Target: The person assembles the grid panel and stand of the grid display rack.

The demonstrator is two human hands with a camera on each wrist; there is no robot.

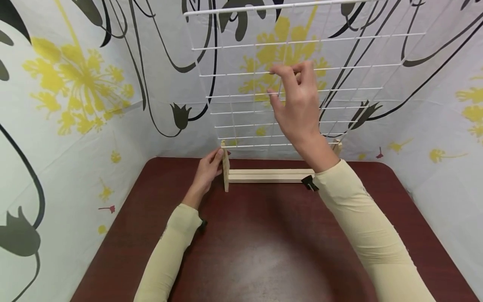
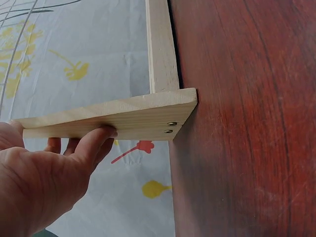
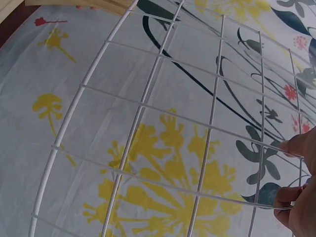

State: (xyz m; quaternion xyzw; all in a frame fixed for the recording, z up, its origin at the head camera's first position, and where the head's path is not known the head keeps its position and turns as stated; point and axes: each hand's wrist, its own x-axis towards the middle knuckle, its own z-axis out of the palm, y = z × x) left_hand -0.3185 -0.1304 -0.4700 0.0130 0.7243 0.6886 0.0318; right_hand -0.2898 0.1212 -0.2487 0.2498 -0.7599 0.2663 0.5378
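Note:
A white wire grid panel (image 1: 234, 74) rises above a wooden stand, its lower edge at the stand's two end pieces. My right hand (image 1: 299, 100) holds the panel near its middle, fingers hooked at the wires; in the right wrist view the fingertips (image 3: 284, 202) meet the grid's wires (image 3: 141, 104). My left hand (image 1: 205, 170) grips the stand's left end board (image 1: 226, 174), close to the panel's lower left corner. In the left wrist view the thumb lies along this board (image 2: 98, 118), and two screw heads (image 2: 171, 124) show near its foot.
A double wooden rail (image 1: 269, 176) joins the stand's ends near the back of the dark red-brown table (image 1: 245, 243). The right end piece (image 1: 337, 147) is partly behind my right arm. Patterned white sheeting (image 1: 151, 84) with yellow and grey flowers surrounds the table.

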